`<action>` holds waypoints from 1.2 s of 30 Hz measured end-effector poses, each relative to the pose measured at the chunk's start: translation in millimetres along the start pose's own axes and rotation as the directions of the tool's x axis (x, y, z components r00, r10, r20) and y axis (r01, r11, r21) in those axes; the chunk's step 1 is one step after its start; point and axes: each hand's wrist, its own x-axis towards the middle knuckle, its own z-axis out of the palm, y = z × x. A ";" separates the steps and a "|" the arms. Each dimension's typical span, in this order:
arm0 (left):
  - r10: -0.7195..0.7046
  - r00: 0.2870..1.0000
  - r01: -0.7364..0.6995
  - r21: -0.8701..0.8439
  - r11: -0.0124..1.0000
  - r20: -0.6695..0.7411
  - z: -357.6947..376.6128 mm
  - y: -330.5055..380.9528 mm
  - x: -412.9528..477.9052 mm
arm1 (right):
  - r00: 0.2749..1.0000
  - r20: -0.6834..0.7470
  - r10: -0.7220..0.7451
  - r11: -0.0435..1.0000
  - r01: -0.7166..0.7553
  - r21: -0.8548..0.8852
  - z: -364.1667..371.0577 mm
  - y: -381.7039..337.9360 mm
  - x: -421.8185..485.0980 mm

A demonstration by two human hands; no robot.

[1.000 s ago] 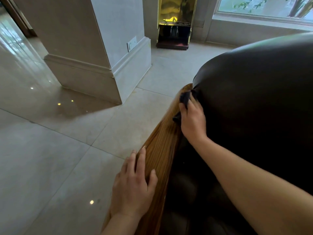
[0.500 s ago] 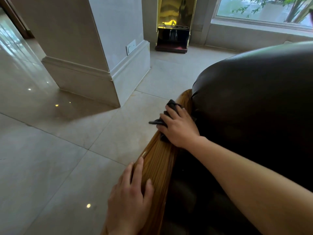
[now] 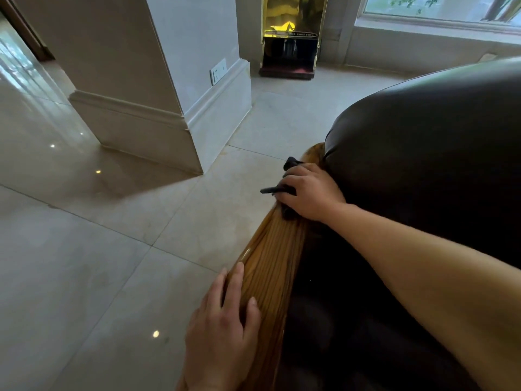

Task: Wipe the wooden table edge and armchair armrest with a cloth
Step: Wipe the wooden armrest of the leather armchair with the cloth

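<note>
1. Two hands are busy here, so starting with the closest: the left hand [image 3: 218, 331] lies flat with fingers spread on the near end of the glossy, striped-grain wooden armrest [image 3: 270, 266]. It grips nothing; looks like it's just bracing the person while they lean over.
2. Further along, the right hand [image 3: 308, 191] is clenched down on a small dark cloth [image 3: 283, 190], pressing it onto the top of the armrest close to its far end. Bits of cloth poke out past the fingers on the floor side, so it's bunched up, not folded.
3. Right beside that hand bulges the dark brown leather armchair back [image 3: 423, 148], touching the wood where the rail curves under it. My guess is that seam is the fiddly bit.
4. Beyond, pale polished floor tiles [image 3: 84, 249], then a white square pillar [image 3: 169, 66] with a wall socket [image 3: 218, 71], and a gold-fronted cabinet [image 3: 290, 38] by the window.
5. No wooden table in view, so I can't tell about that half.
</note>
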 end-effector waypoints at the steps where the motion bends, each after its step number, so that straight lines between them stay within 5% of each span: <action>1: 0.003 1.000 -0.003 0.000 1.000 -0.009 -0.1 0.4 -0.1 | 0.999 -0.014 0.036 0.999 -0.036 -0.020 2.4 -1.5 3.3; 6: -0.021 1.000 0.021 -0.005 1.000 -0.004 -2.7 2.4 -0.9 | 0.988 -0.152 -0.005 0.998 0.013 0.055 20.5 -45.4 -49.6; 12: -0.009 0.991 -0.018 -0.196 0.980 -0.134 -1.4 -1.3 -3.2 | 0.971 -0.003 -0.239 0.971 0.239 -0.011 21.9 -45.3 -88.1; 17: 0.026 0.972 -0.082 -0.233 0.969 -0.235 3.6 -7.6 -5.2 | 0.993 -0.026 0.112 0.993 -0.113 -0.025 26.1 -62.6 -58.3; 21: 0.049 0.969 -0.132 -0.336 0.933 -0.244 1.5 -13.4 -6.3 | 0.993 -0.043 0.112 0.994 -0.111 0.020 38.6 -97.8 -96.2; 26: -0.015 0.994 -0.047 -0.536 0.843 -0.111 -9.3 -25.5 -15.6 | 0.994 -0.047 0.103 0.994 -0.104 -0.035 45.8 -133.9 -155.6; 31: 0.101 0.994 -0.060 -0.528 0.847 0.049 -14.9 -65.1 -80.7 | 0.994 -0.044 0.095 0.993 -0.098 -0.067 53.1 -161.1 -194.6; 36: 0.058 0.992 0.032 -0.660 0.750 0.114 -18.4 -87.8 -130.6 | 0.998 -0.044 0.044 0.989 -0.049 -0.136 65.9 -190.8 -238.3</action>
